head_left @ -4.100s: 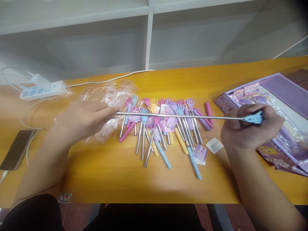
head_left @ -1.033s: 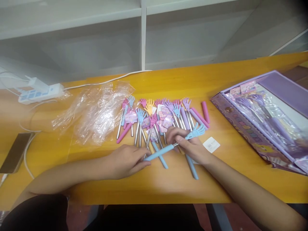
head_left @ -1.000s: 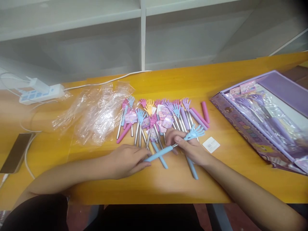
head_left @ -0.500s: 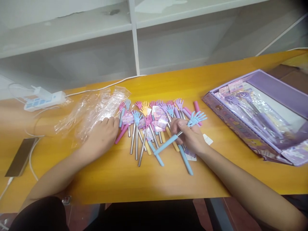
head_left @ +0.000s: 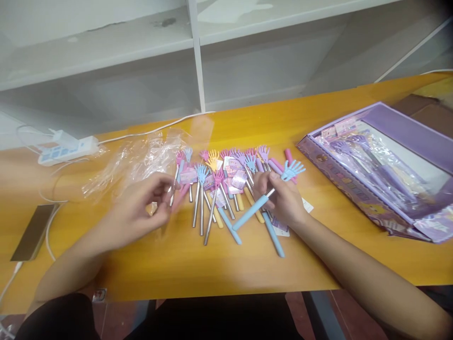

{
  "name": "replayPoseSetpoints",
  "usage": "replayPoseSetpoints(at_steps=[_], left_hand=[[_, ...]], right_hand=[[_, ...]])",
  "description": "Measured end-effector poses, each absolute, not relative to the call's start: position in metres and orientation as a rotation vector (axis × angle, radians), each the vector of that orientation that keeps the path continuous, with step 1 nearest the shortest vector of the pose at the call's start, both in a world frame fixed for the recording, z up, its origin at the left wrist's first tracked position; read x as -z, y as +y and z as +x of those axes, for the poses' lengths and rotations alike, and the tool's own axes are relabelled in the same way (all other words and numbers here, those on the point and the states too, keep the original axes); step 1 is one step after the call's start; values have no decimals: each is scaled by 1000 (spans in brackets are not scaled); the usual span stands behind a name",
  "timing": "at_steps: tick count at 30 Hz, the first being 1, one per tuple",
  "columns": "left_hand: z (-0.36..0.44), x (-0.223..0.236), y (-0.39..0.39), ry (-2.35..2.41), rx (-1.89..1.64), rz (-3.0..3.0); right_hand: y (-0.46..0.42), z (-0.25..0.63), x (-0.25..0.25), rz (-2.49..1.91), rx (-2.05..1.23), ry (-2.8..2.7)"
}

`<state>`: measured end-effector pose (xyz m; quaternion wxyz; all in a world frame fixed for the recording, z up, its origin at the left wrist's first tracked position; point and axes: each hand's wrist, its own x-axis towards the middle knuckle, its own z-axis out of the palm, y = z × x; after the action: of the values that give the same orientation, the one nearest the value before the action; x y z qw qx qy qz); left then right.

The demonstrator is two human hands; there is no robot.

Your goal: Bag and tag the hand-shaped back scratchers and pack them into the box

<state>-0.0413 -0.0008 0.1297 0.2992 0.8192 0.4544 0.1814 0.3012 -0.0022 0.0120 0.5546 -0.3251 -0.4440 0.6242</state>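
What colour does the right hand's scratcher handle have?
The handle is light blue, clearest in the head view.

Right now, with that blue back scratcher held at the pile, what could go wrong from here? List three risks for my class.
1. The right hand holds the blue back scratcher among other scratchers, so it might snag or shift them.
2. The clear bags lie bunched by the left hand; several could cling together.
3. The white card lies partly hidden behind the right hand and might get brushed aside.
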Motion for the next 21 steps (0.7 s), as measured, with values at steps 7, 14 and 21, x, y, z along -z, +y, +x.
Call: replayPoseSetpoints(at_steps=[7, 14, 21], left_hand=[[-1, -95, 16, 935, -801, 1189], [33, -58, 33, 839, -869, 1017], [33, -34, 24, 867, -880, 990]], right_hand=[[-2, 286, -22, -739, -1781, -1100], [13, 256, -17, -801, -1896, -1230], [13, 247, -9, -867, -1805, -1278]])
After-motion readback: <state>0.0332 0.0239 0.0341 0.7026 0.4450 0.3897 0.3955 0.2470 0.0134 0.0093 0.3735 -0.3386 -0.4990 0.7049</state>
